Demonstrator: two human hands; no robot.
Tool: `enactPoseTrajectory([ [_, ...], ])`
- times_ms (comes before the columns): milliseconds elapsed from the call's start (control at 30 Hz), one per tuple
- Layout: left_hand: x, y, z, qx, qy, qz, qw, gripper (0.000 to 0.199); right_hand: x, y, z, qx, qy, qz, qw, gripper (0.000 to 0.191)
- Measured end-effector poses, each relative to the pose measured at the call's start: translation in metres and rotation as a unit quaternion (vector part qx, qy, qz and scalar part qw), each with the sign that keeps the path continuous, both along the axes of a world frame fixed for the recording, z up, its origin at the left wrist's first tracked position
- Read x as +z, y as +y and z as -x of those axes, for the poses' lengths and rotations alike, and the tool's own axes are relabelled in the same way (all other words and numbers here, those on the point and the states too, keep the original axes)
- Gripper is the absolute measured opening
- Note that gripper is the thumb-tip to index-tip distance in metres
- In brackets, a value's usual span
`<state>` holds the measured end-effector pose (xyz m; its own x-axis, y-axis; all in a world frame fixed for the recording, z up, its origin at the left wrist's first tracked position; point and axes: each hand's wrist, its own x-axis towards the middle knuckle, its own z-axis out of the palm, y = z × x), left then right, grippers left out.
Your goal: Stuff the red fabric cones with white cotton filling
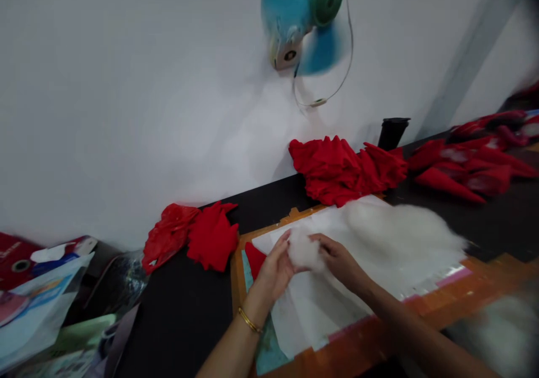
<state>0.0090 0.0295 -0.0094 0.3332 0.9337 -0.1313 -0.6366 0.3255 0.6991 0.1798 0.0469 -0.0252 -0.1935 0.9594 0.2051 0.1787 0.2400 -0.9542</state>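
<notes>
A small tuft of white fibre stuffing (pixel 304 249) is between my two hands. My left hand (pixel 281 265), with a gold bangle at its wrist, cups the tuft from the left, thumb and fingers around it. On the other side, the fingertips of my right hand (pixel 337 257) pinch its edge. Just left of my left hand lies a red fabric piece (pixel 255 259), partly hidden behind the hand. Beyond my right hand, a large heap of white stuffing (pixel 400 229) rests on the white sheet (pixel 290 322) covering the work board.
Orange-brown tape (pixel 484 279) borders the board on the black table (pixel 181 310). Red fabric pieces (pixel 332 167) are piled at the back, with a black cylinder (pixel 393 133) behind. More red pieces (pixel 467 170) lie right, a red plastic bag (pixel 168 235) left. A wall fan (pixel 307 18) hangs above.
</notes>
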Motion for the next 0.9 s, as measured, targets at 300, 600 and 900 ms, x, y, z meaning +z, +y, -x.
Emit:
enactPoseTrajectory([
  [300, 0.0, -0.013, -0.007, -0.003, 0.032, -0.033, 0.999, 0.054, -0.008, 0.007, 0.017, -0.069, 0.028, 0.004, 0.997, 0.031],
  [600, -0.024, -0.004, -0.027, 0.167, 0.148, -0.005, 0.975, 0.047, -0.01, -0.009, 0.031, -0.068, 0.029, 0.06, 0.995, 0.043],
  [900, -0.022, 0.003, -0.014, 0.178, 0.167, 0.007, 0.97, 0.046, 0.002, -0.021, 0.003, -0.025, 0.038, 0.075, 0.996, 0.05],
])
